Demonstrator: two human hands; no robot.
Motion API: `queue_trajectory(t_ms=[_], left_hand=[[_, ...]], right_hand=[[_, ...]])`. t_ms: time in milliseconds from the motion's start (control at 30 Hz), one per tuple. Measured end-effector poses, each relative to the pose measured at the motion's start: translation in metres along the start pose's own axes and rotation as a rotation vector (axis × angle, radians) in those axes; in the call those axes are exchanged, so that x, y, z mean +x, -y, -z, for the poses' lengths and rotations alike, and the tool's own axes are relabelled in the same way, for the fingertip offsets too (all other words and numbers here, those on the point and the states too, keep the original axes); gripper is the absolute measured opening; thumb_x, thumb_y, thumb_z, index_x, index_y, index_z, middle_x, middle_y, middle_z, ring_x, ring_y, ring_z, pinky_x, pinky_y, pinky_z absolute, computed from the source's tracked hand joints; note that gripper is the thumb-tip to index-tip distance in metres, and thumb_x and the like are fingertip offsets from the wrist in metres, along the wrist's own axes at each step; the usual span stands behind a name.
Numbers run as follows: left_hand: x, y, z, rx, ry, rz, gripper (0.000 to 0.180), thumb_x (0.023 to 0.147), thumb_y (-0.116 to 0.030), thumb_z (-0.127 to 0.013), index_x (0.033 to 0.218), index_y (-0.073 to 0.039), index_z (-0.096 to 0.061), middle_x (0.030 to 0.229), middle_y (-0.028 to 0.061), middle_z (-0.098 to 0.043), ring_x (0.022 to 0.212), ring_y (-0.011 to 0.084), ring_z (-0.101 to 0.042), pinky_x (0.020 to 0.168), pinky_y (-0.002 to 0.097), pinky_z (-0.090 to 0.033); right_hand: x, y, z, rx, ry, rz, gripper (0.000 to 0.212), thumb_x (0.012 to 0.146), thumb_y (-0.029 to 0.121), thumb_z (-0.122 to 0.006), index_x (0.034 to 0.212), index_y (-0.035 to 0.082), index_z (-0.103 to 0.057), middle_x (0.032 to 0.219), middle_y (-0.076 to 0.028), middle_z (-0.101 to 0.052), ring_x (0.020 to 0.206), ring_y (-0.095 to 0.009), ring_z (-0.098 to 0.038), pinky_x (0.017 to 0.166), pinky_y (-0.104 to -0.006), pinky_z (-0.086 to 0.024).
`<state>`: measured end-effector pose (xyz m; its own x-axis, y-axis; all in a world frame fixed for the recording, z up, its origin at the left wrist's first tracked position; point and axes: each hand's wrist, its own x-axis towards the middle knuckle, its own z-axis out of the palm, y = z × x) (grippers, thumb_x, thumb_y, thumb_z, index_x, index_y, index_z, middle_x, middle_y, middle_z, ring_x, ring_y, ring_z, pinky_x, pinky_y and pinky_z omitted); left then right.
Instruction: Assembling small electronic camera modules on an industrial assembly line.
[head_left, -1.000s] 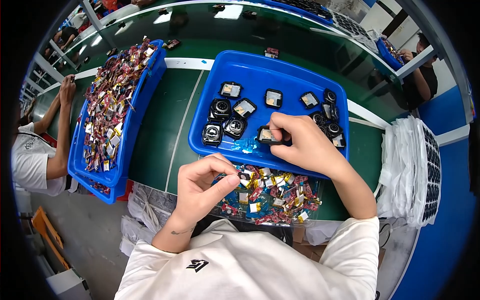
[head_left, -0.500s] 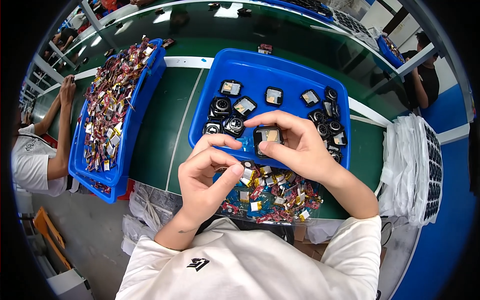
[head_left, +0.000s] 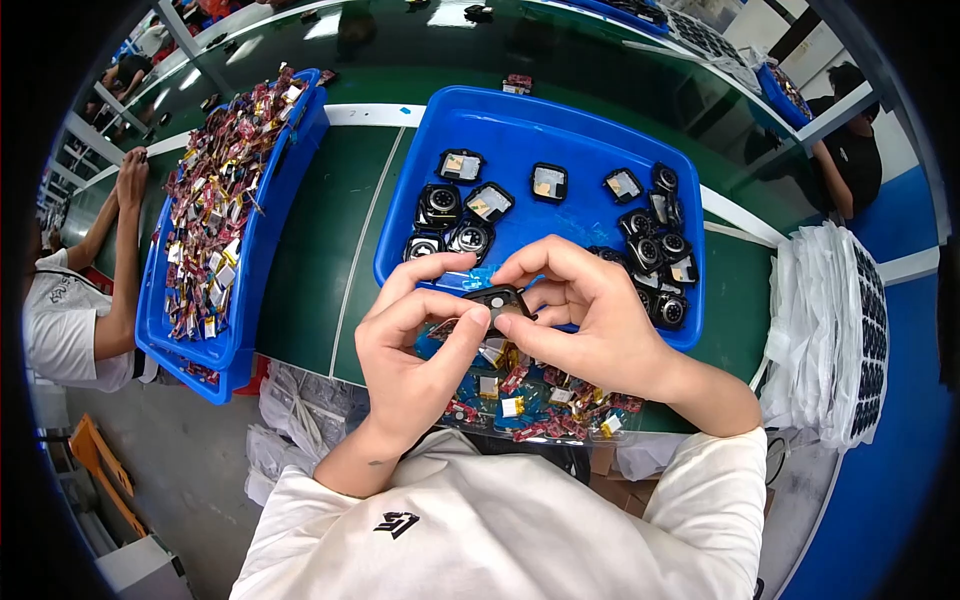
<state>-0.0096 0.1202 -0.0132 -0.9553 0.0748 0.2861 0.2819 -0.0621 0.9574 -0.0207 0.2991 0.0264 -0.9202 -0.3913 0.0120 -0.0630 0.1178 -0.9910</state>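
Observation:
Both my hands meet over the near rim of a blue tray (head_left: 560, 108), around one black smartwatch case (head_left: 497, 301). My right hand (head_left: 600, 325) grips the case between thumb and fingers from the right. My left hand (head_left: 415, 335) is closed at the case's left edge, thumb and forefinger pressed to it; its fingertips partly cover that side. A pale round spot shows on the tilted case. In the tray lie several black watch parts, some with round backs (head_left: 438, 203), others as frames with light inner plates (head_left: 548, 182).
Below my hands sits a clear tray of small batteries and red circuit pieces (head_left: 512, 407). A heaped blue bin of similar pieces (head_left: 215, 215) stands left on the green bench (head_left: 325, 225). Stacked white-wrapped trays (head_left: 825, 330) are at the right. A co-worker's arms (head_left: 128, 210) are at the far left.
My right hand has brought the watch case left and tilted it. The left hand's thumb and forefinger, apart from the case before, now touch its edge.

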Motion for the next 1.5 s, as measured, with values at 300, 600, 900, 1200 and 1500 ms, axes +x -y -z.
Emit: queue_trajectory(t_ms=[300, 600, 900, 1200, 1500], left_hand=[[-0.002, 0.003, 0.0, -0.003, -0.041, 0.034, 0.0, 0.079, 0.002, -0.067, 0.079, 0.002, -0.067, 0.109, 0.0164, -0.063, 0.086, 0.0118, -0.061, 0.072, 0.0224, -0.048], [-0.002, 0.005, -0.003, 0.081, -0.051, -0.058, 0.001, 0.077, 0.002, -0.068, 0.076, 0.002, -0.067, 0.103, 0.0158, -0.066, 0.09, 0.0162, -0.062, 0.077, 0.0262, -0.048], [-0.003, -0.002, -0.006, 0.173, -0.007, -0.151, 0.015, 0.076, 0.0, -0.072, 0.091, 0.001, -0.072, 0.11, 0.018, -0.066, 0.097, 0.0219, -0.065, 0.084, 0.0303, -0.05], [-0.01, 0.001, 0.0, 0.23, -0.059, -0.197, 0.017, 0.074, 0.003, -0.074, 0.091, 0.002, -0.071, 0.104, 0.0173, -0.068, 0.097, 0.023, -0.066, 0.088, 0.034, -0.049], [-0.011, -0.002, 0.009, 0.124, 0.009, -0.172, 0.016, 0.074, 0.005, -0.074, 0.089, 0.004, -0.069, 0.088, 0.0143, -0.067, 0.08, 0.0162, -0.064, 0.071, 0.0256, -0.05]], right_hand=[[-0.001, -0.005, -0.004, 0.014, -0.025, 0.056, 0.022, 0.085, 0.0, -0.062, 0.105, -0.005, -0.054, 0.1, -0.011, -0.061, 0.081, -0.013, -0.066, 0.066, -0.0245, -0.056], [-0.002, -0.007, -0.006, -0.031, -0.057, 0.14, 0.017, 0.086, 0.001, -0.062, 0.1, -0.006, -0.057, 0.095, -0.011, -0.062, 0.076, -0.011, -0.065, 0.062, -0.0227, -0.054], [-0.003, -0.01, -0.005, 0.094, -0.157, 0.154, 0.012, 0.085, -0.002, -0.063, 0.095, -0.005, -0.059, 0.091, -0.007, -0.063, 0.076, -0.008, -0.063, 0.066, -0.0202, -0.053], [0.001, -0.012, 0.0, 0.32, -0.125, 0.056, 0.015, 0.086, 0.0, -0.063, 0.097, -0.003, -0.054, 0.096, -0.007, -0.059, 0.085, -0.011, -0.064, 0.07, -0.0223, -0.055], [0.003, -0.012, 0.001, 0.309, -0.105, 0.094, 0.016, 0.085, 0.0, -0.064, 0.1, -0.005, -0.059, 0.101, -0.008, -0.062, 0.09, -0.011, -0.062, 0.075, -0.0226, -0.054]])
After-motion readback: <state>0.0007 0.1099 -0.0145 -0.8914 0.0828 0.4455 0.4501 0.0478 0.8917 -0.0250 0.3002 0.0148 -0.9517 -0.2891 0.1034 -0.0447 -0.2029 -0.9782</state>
